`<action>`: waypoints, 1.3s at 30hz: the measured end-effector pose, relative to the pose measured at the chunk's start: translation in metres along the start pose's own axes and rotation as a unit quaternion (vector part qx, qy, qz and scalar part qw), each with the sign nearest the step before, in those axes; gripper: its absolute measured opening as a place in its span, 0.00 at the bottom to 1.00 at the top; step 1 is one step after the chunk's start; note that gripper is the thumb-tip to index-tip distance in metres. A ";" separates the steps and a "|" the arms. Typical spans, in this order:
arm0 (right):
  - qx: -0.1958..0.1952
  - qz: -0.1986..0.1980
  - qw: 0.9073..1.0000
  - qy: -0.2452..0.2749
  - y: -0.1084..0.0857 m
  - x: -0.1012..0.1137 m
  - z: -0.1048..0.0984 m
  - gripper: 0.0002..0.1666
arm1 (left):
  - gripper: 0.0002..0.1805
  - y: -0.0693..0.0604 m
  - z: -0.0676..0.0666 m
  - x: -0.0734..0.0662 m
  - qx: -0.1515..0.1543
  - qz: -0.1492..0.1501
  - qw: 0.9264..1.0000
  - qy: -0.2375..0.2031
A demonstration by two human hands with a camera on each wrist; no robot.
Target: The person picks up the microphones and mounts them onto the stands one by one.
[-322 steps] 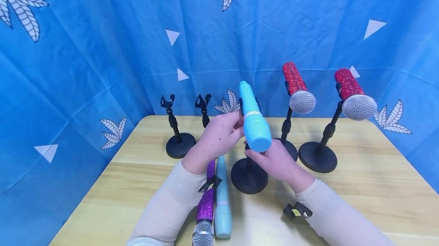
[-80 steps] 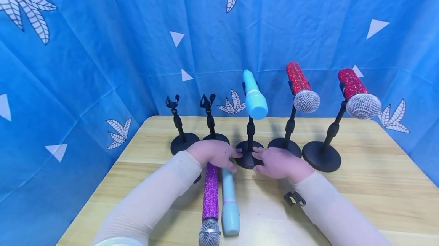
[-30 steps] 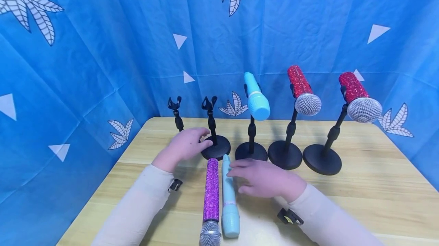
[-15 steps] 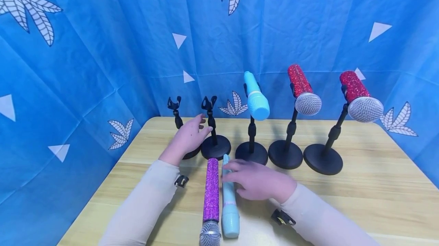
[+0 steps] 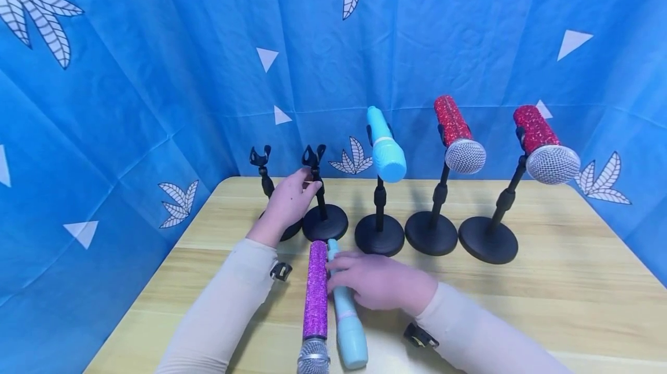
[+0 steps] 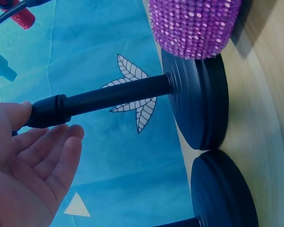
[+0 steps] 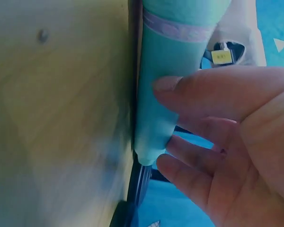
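Note:
My left hand (image 5: 286,203) holds the pole of a black microphone stand (image 5: 323,212) just under its clip. In the left wrist view the thumb and fingers meet at the stand's collar (image 6: 49,111). My right hand (image 5: 383,281) grips the slim end of a light-blue microphone (image 5: 350,333) lying on the table, thumb on one side and fingers on the other, as the right wrist view shows. Left of it lies a purple glittery microphone (image 5: 315,293) with a silver mesh head, nearly touching the right fingertips.
Another stand (image 5: 264,180) with a bare clip is partly behind the left hand. To the right, one stand bears a bright-blue microphone (image 5: 387,151), and two bear red glittery microphones, a nearer (image 5: 452,122) and a farther-right one (image 5: 537,128). A blue curtain (image 5: 333,73) backs the wooden table (image 5: 568,299).
Earlier both hands set the bright-blue microphone's stand in place. Since then, my left hand has risen to the empty stand's pole; my right moved left onto the light-blue microphone, whose slim end has swung left.

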State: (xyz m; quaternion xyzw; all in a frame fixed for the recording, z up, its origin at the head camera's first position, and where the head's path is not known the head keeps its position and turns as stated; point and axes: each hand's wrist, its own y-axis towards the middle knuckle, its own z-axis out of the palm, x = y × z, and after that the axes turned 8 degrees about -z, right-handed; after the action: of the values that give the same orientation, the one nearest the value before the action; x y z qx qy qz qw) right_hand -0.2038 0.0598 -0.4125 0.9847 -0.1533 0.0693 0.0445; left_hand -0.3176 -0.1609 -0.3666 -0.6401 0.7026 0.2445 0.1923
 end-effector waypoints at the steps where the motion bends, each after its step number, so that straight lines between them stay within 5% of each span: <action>1: -0.001 -0.005 1.000 0.000 0.002 0.001 0.001 0.30 | 0.20 0.000 0.000 0.000 -0.003 0.007 1.000 0.001; 15: -0.050 -0.069 0.996 -0.018 0.012 0.007 0.007 0.28 | 0.13 -0.002 -0.001 0.000 -0.002 0.028 1.000 -0.003; 25: 0.017 -0.019 1.000 0.010 0.004 0.005 0.002 0.25 | 0.15 -0.004 -0.005 0.000 0.026 0.018 0.999 0.002; 33: 0.013 -0.009 1.000 0.015 -0.004 0.004 -0.002 0.24 | 0.14 -0.007 -0.008 0.000 0.039 0.007 0.999 -0.006; 39: -0.033 -0.001 0.998 0.045 -0.011 0.000 -0.014 0.20 | 0.14 -0.010 -0.011 0.001 0.049 0.016 0.999 -0.013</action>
State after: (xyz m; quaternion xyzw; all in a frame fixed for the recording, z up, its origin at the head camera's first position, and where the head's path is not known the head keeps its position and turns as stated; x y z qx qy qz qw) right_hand -0.2021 0.0716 -0.3999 0.9787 -0.1527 0.1080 0.0843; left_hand -0.3075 -0.1687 -0.3588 -0.6151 0.7213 0.2210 0.2290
